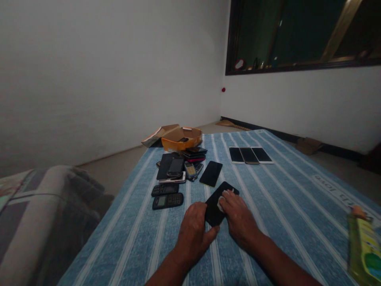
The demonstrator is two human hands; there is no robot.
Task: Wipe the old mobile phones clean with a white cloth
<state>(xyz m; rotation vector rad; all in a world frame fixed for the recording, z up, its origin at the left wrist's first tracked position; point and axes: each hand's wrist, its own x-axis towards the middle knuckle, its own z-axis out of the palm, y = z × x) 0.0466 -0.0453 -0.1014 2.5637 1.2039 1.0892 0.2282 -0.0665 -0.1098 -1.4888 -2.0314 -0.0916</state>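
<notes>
A black smartphone (pixel 214 205) lies tilted on the blue striped cloth in front of me. My left hand (pixel 195 226) grips its near left side, fingers along the edge and thumb at the lower corner. On its dark face, my right hand (pixel 239 214) presses a small white wipe (pixel 220 203) under closed fingers; whether the wipe is paper or fabric I cannot tell. Just beyond lies another black smartphone (pixel 211 173), untouched. To the left of my hands sit two black keypad phones (pixel 168 201), one behind the other.
A pile of assorted phones (pixel 175 166) stands before an open orange cardboard box (pixel 182 143). Three smartphones (pixel 249 155) line up at the far right on the striped cloth (pixel 285 222). A yellow-green bottle (pixel 364 246) is at the right edge; a grey covered shape (pixel 50 214) is at left.
</notes>
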